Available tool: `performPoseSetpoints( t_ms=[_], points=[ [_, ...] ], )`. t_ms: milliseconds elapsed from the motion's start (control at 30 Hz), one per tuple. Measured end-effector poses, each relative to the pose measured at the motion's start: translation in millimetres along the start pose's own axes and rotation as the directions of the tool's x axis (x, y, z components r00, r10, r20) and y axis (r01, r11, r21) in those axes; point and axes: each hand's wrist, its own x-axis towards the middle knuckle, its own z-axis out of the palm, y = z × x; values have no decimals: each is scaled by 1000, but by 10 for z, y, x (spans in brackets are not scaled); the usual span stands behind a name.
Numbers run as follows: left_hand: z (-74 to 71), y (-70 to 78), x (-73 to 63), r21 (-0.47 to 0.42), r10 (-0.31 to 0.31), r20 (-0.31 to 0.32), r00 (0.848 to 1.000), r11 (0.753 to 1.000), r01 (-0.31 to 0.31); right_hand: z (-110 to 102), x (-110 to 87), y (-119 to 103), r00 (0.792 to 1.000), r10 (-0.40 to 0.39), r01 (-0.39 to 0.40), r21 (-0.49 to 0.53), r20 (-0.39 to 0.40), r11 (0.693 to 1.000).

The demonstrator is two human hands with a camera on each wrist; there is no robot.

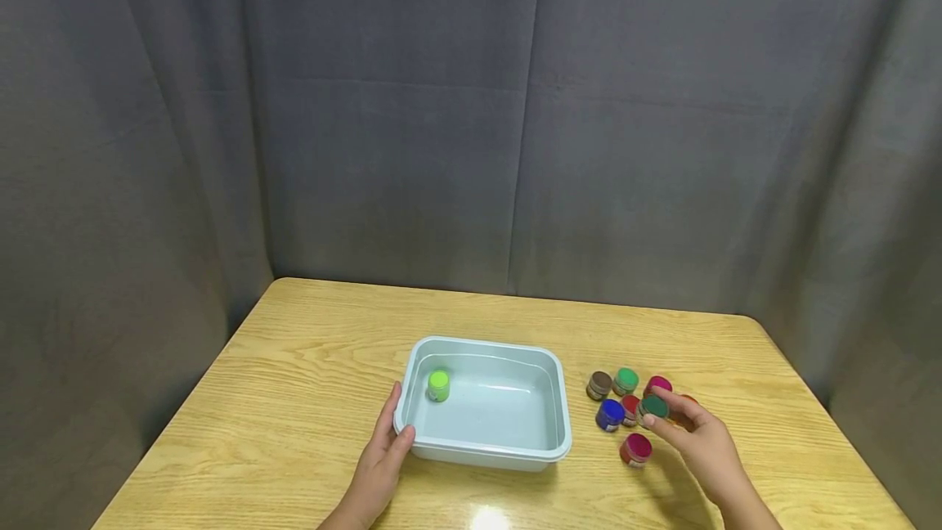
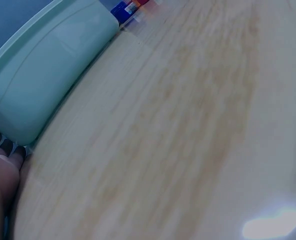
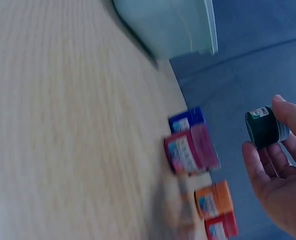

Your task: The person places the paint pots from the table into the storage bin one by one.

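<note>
Dark green jar (image 1: 653,407) pinched between fingers (image 3: 254,162) of the right hand (image 1: 702,438), above the surface (image 1: 294,399); tub (image 1: 482,453) corner gripped by the left hand (image 1: 379,460). Magenta jar (image 1: 636,449) might be toppled if the wrist is swung low.

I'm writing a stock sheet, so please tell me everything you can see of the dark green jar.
The dark green jar is small, squat and round, plastic-looking, with a partly white label on its side and a pale, ribbed-looking band at its upper end. It looks closed and roughly upright. The right hand holds it between thumb and fingers, off the table, near the other jars and right of the pale tub. How full it is cannot be told.
</note>
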Motion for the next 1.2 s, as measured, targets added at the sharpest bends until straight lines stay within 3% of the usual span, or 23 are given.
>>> performPoseSetpoints(
  t_ms=[333, 700, 1200],
  points=[
    [-1, -1, -1, -3, -5, 1, 1000, 1000, 5, 238, 131, -243, 992, -123, 124, -8, 32, 992],
    [-1, 9, 12, -11, -15, -2, 1000, 1000, 15, 471, 275, -527, 988, -150, 150, 3, 48, 989],
    [9, 5, 0, -2, -25, -7, 1000, 1000, 25, 870, 401, -762, 973, -182, 174, 64, 141, 983]
  ],
)
